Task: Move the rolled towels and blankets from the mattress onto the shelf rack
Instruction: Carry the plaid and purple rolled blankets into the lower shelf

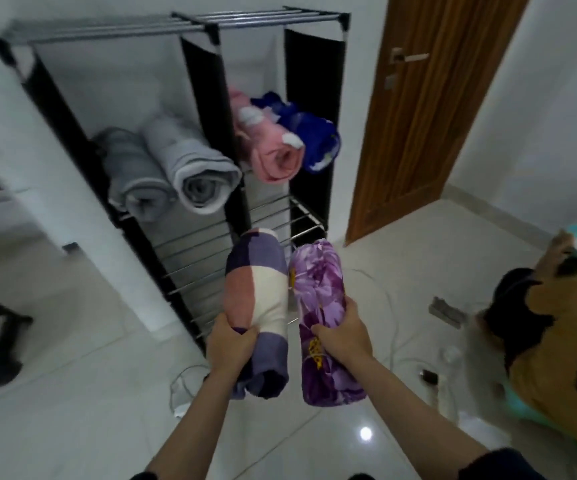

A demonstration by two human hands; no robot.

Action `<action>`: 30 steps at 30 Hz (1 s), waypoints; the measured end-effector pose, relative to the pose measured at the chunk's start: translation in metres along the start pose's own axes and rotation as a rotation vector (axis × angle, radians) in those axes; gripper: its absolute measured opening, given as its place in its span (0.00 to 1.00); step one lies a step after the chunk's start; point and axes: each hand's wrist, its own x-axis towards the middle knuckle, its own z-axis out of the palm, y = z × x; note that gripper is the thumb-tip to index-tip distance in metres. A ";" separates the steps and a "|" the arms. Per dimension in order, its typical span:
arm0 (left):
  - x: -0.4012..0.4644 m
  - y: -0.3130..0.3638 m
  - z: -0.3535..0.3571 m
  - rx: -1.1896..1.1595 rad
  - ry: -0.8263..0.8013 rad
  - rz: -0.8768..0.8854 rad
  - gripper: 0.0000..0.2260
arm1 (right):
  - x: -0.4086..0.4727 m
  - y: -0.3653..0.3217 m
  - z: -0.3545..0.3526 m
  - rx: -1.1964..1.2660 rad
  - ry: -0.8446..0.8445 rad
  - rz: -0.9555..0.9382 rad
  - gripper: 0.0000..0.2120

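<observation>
From the head camera, the person stands in front of the shelf rack (210, 29) carrying two rolls at once. The left hand (229, 344) has its fingers (245, 336) wrapped round the checked blanket roll (257, 306), and the right hand (344, 336) grips the purple floral roll (321, 306) just beside it; both rolls point toward the rack's lower right compartment. This looks like the delivery step: next, each roll likely needs sliding end-first onto the bare wire shelf (280, 216) below the pink roll (271, 155) and blue roll (309, 135). Two grey towel rolls (176, 168) already fill the upper left shelf. The floor (89, 341) is glossy white tile with loose cables; a wooden door (429, 109) stands far right, and the mattress cannot be made out
</observation>
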 end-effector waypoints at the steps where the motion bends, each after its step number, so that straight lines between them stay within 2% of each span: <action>1: 0.007 -0.006 -0.007 -0.004 0.038 -0.022 0.24 | 0.008 -0.008 0.012 -0.015 -0.043 -0.022 0.40; 3: 0.021 -0.013 -0.016 -0.029 0.108 -0.070 0.25 | 0.029 -0.021 0.033 -0.046 -0.132 -0.072 0.41; 10: 0.075 -0.019 -0.014 -0.054 0.321 -0.240 0.16 | 0.107 -0.063 0.088 -0.148 -0.357 -0.171 0.36; 15: 0.104 -0.012 -0.008 0.005 0.413 -0.314 0.17 | 0.153 -0.089 0.117 -0.192 -0.472 -0.202 0.38; 22: 0.170 -0.014 -0.010 0.166 0.442 -0.266 0.14 | 0.210 -0.122 0.171 -0.138 -0.492 -0.222 0.38; 27: 0.248 -0.027 -0.002 0.194 0.481 -0.207 0.16 | 0.267 -0.133 0.225 -0.229 -0.437 -0.257 0.37; 30: 0.285 -0.038 0.007 0.169 0.502 -0.188 0.20 | 0.299 -0.139 0.254 -0.251 -0.435 -0.298 0.40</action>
